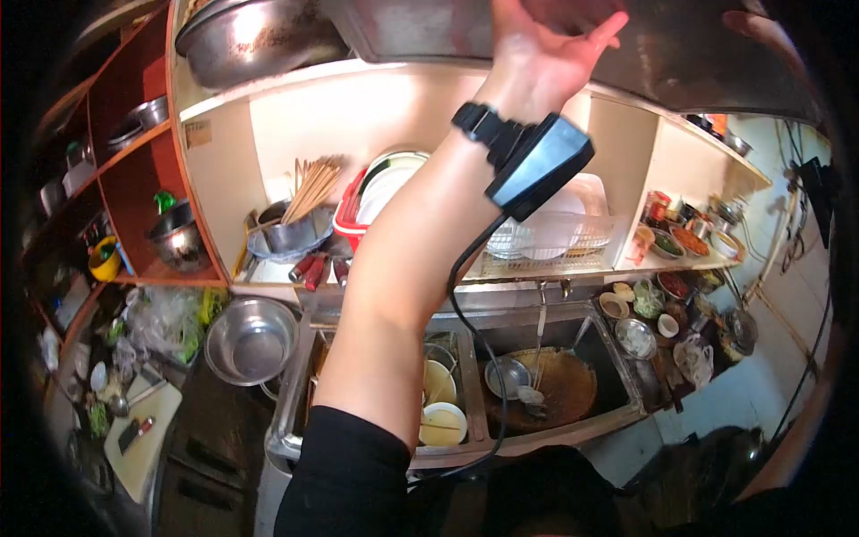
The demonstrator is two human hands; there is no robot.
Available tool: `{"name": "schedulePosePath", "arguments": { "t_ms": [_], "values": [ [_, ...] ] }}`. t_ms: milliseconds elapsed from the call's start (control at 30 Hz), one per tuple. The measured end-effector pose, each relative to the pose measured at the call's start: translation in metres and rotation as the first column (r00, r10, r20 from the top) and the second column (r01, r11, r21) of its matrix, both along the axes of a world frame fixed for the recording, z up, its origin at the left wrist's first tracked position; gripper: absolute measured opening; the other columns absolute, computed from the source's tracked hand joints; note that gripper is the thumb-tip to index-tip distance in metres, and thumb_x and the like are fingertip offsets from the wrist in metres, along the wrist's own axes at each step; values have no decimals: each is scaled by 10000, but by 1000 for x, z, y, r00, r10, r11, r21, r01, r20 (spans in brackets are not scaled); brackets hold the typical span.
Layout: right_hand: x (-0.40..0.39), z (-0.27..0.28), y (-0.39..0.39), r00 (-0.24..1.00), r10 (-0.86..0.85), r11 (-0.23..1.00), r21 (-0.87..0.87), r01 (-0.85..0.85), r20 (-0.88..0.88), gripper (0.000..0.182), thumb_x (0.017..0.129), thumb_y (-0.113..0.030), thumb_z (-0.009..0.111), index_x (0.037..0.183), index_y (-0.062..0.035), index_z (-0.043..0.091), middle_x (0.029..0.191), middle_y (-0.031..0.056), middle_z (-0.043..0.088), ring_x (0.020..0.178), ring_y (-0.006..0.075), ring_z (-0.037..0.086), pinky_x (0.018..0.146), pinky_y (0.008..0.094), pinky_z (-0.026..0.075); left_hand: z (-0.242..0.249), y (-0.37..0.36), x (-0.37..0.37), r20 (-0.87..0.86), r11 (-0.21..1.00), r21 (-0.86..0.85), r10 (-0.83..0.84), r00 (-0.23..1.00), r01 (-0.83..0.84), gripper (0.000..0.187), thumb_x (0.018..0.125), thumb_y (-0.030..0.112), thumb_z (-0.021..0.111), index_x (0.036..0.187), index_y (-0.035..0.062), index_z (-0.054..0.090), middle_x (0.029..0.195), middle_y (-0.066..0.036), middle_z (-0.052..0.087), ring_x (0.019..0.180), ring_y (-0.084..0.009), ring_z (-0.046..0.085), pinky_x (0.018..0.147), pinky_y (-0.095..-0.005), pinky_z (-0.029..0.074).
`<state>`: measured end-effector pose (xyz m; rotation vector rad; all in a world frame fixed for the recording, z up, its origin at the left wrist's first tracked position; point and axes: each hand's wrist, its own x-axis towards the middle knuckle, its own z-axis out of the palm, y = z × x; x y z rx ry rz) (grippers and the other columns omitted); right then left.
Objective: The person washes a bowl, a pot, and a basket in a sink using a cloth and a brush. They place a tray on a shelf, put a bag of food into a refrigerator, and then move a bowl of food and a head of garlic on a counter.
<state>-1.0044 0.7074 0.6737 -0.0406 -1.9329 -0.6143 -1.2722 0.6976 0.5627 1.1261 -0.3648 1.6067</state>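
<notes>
My left arm reaches up across the middle, with a black device strapped to the wrist. At the top, my left hand (555, 54) lies against a large dark metal surface (429, 31), its visible fingers spread; the top edge cuts part of it off. At the upper right, my right hand (761, 31) is dim and blurred beside the same surface, and its fingers cannot be made out. Below my left hand is a shelf with a white dish rack (591, 237) of plates and a red basket (345, 219).
Below is a double sink (617, 358) with bowls and a round brown board. A steel basin (251, 342) sits left of it, near a cutting board (134, 456) with a knife. A big metal pot (259, 40) stands upper left. Ingredient bowls (636, 339) are at right.
</notes>
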Motion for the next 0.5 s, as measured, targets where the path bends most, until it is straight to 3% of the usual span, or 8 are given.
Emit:
{"name": "schedulePosePath", "arguments": {
  "t_ms": [100,133,200,233,300,367,400,500],
  "values": [
    [-12,0,23,999,33,999,21,-33,-26,343,601,-30,825,889,23,646,827,91,684,700,166,632,721,287,509,11,23,-6,8,995,-75,62,998,-61,1407,546,752,698,1462,113,-157,1524,-176,-125,1383,-474,-57,1138,-534,219],
    [-23,-5,30,1000,-1,998,66,2,-12,332,633,-56,811,920,7,655,841,96,690,706,181,639,724,307,515,11,28,-9,-30,976,18,218,976,-217,1197,621,818,578,1468,112,112,1508,-138,176,1381,-384,163,1129,-563,195],
    [-47,-14,57,941,-255,916,255,309,-223,702,586,-238,767,1194,5,516,1188,257,544,1109,301,553,944,371,433,-15,70,-53,-182,953,-66,280,943,-296,1197,645,756,628,1456,37,122,1462,-231,234,1332,-396,279,1084,-529,296],
    [-68,-28,41,942,-235,894,328,306,-239,598,565,-231,763,1065,7,536,1048,231,568,996,333,569,866,386,456,-18,81,-71,-321,918,-128,319,892,-374,1199,668,693,678,1443,-39,131,1417,-323,293,1283,-409,395,1039,-495,398],
    [-95,-43,30,920,-263,845,391,366,-291,454,540,-197,742,901,-5,547,871,191,580,845,363,576,751,408,472,-35,28,-82,-807,428,171,578,123,-887,633,852,486,639,1189,-41,538,1137,-219,595,1125,-279,554,929,-413,483],
    [-102,-44,42,858,-406,820,289,494,-315,393,532,-153,712,858,-31,529,818,164,553,793,354,555,697,420,448,-61,-29,-87,61,-588,554,734,-676,-589,187,884,109,535,1021,9,616,1055,-138,623,1011,-193,570,916,-352,473],
    [-102,-53,58,884,-300,821,376,430,-358,387,536,-158,700,855,-40,516,817,156,536,794,347,541,697,420,432,-59,-42,-99,498,-744,309,657,-566,-592,269,866,48,521,1128,9,568,1108,-128,590,1013,-212,554,978,-381,423],
    [-101,-72,65,919,-246,820,439,367,-307,450,633,-263,696,979,-33,525,956,170,547,940,342,523,803,411,397,12,-103,-112,636,-992,71,-33,-771,100,360,943,184,491,1271,39,522,1211,-160,555,1180,-306,480,1070,-429,300]
  ]
}}
